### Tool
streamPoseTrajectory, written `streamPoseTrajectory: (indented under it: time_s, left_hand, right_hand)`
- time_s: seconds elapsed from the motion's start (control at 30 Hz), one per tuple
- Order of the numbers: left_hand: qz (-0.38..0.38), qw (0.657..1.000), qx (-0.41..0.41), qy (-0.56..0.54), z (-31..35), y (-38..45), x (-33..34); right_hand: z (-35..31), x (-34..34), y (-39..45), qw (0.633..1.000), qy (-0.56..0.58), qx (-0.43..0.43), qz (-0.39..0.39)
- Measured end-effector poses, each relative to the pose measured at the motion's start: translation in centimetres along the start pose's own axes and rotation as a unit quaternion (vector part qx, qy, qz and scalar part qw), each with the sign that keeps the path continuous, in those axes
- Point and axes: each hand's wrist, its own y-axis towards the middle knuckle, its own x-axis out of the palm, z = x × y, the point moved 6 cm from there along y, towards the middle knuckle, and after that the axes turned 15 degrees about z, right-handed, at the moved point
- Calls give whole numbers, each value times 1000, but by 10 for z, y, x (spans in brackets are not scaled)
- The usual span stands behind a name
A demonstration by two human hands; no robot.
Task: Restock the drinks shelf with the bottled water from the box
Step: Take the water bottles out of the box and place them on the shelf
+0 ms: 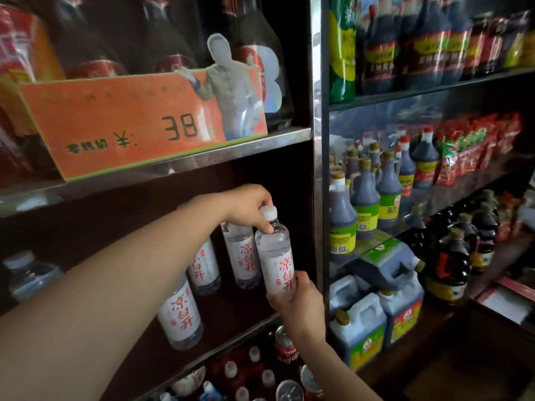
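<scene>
While my left hand [249, 208] is pinching the neck of a water bottle [275, 256] just under its white cap, my right hand [298, 302] is cupping the bottle's base, fingers curled round it. I am holding the bottle upright, tilted a little, at the right end of the dark shelf [202, 354], just beside three more bottles [202, 267] with the same red lettering. An orange price sign [130, 125] is sitting on the shelf above, and dark sauce bottles [364, 204] are filling the rack to the right
</scene>
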Motion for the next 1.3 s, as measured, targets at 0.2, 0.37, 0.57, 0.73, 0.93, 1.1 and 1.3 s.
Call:
streamPoseTrajectory:
  time_s: [0.2,0.37,0.57,0.73,0.93,1.1,1.3]
  left_hand:
    - [11,995,47,87,-5,44,3]
    - [18,989,38,144,-21,71,4]
    - [48,984,2,174,-52,96,10]
    - [41,981,-23,188,-60,103,12]
    - [48,978,-58,194,-50,93,2]
    - [111,985,-127,43,-45,61,-28]
    - [159,966,-165,-118,-53,-26,-53]
  right_hand:
    - [-9,24,23,994,-86,-69,-11]
    - [-18,41,45,985,-132,-112,11]
    - [-17,72,52,990,-70,-114,-41]
    - [-7,72,53,995,-8,-86,-44]
    - [-14,41,40,991,130,-20,-6]
    - [-31,11,32,990,142,-18,-7]
    - [-85,-28,5,988,100,-119,-20]
